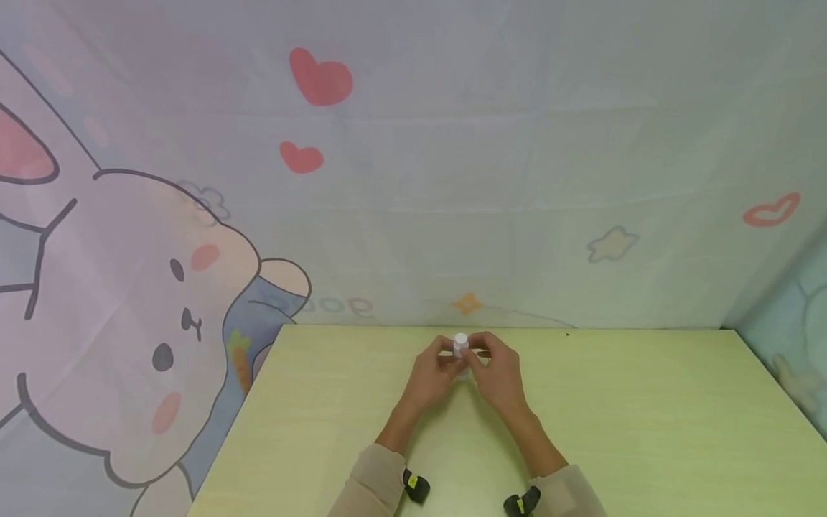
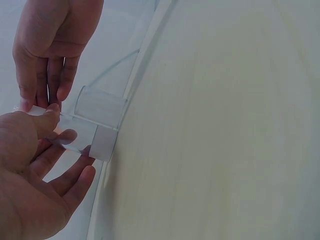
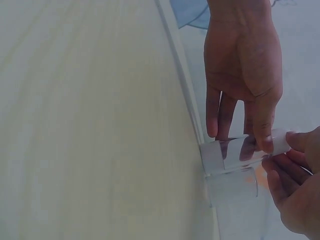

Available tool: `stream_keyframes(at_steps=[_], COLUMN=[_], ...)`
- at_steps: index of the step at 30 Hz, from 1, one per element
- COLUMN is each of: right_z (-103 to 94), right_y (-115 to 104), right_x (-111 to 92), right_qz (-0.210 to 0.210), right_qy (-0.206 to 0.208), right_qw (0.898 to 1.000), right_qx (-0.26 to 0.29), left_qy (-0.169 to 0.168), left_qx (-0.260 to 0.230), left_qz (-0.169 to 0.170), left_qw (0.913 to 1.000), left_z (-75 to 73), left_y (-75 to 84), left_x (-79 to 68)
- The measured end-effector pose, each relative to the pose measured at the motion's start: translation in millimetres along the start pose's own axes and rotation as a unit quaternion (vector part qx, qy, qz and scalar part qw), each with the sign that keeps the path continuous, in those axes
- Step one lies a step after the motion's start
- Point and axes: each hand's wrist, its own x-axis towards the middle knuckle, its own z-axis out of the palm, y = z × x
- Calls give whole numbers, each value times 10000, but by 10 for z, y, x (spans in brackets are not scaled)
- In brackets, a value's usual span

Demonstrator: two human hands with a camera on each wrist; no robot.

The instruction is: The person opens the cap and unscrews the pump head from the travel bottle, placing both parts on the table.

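A small clear bottle point(image 2: 82, 132) with a white top and a whitish lower band stands upright near the table's far edge. My left hand point(image 1: 429, 377) grips its body, thumb on the near side and fingers behind. From the other side my right hand point(image 1: 500, 373) pinches the bottle's white cap point(image 1: 461, 338) between thumb and fingers. Close beside the bottle is a short clear plastic cylinder point(image 3: 232, 187), standing at its foot like a small cup. Fingers of both hands hide part of the bottle.
The pale wooden table point(image 1: 646, 416) ends just beyond the hands, against a hanging cloth backdrop point(image 1: 452, 179) printed with a rabbit, hearts and stars. A tiny dark speck point(image 1: 568, 334) lies near the far edge. Black straps with cameras point(image 1: 416, 486) sit at both cuffs.
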Motion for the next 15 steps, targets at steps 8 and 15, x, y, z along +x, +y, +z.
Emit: stream_keyframes(at_steps=[8, 15], right_z=[-3, 3], right_y=[0, 10], right_x=[-4, -13], right_qz=[17, -5], right_qy=[-18, -47], right_qw=[10000, 9999], right_qx=[-59, -158], left_qy=[5, -12], left_qx=[54, 56], left_qz=[-1, -23], left_qw=[10000, 10000], left_z=[-7, -8], left_y=[20, 11], left_x=[4, -11])
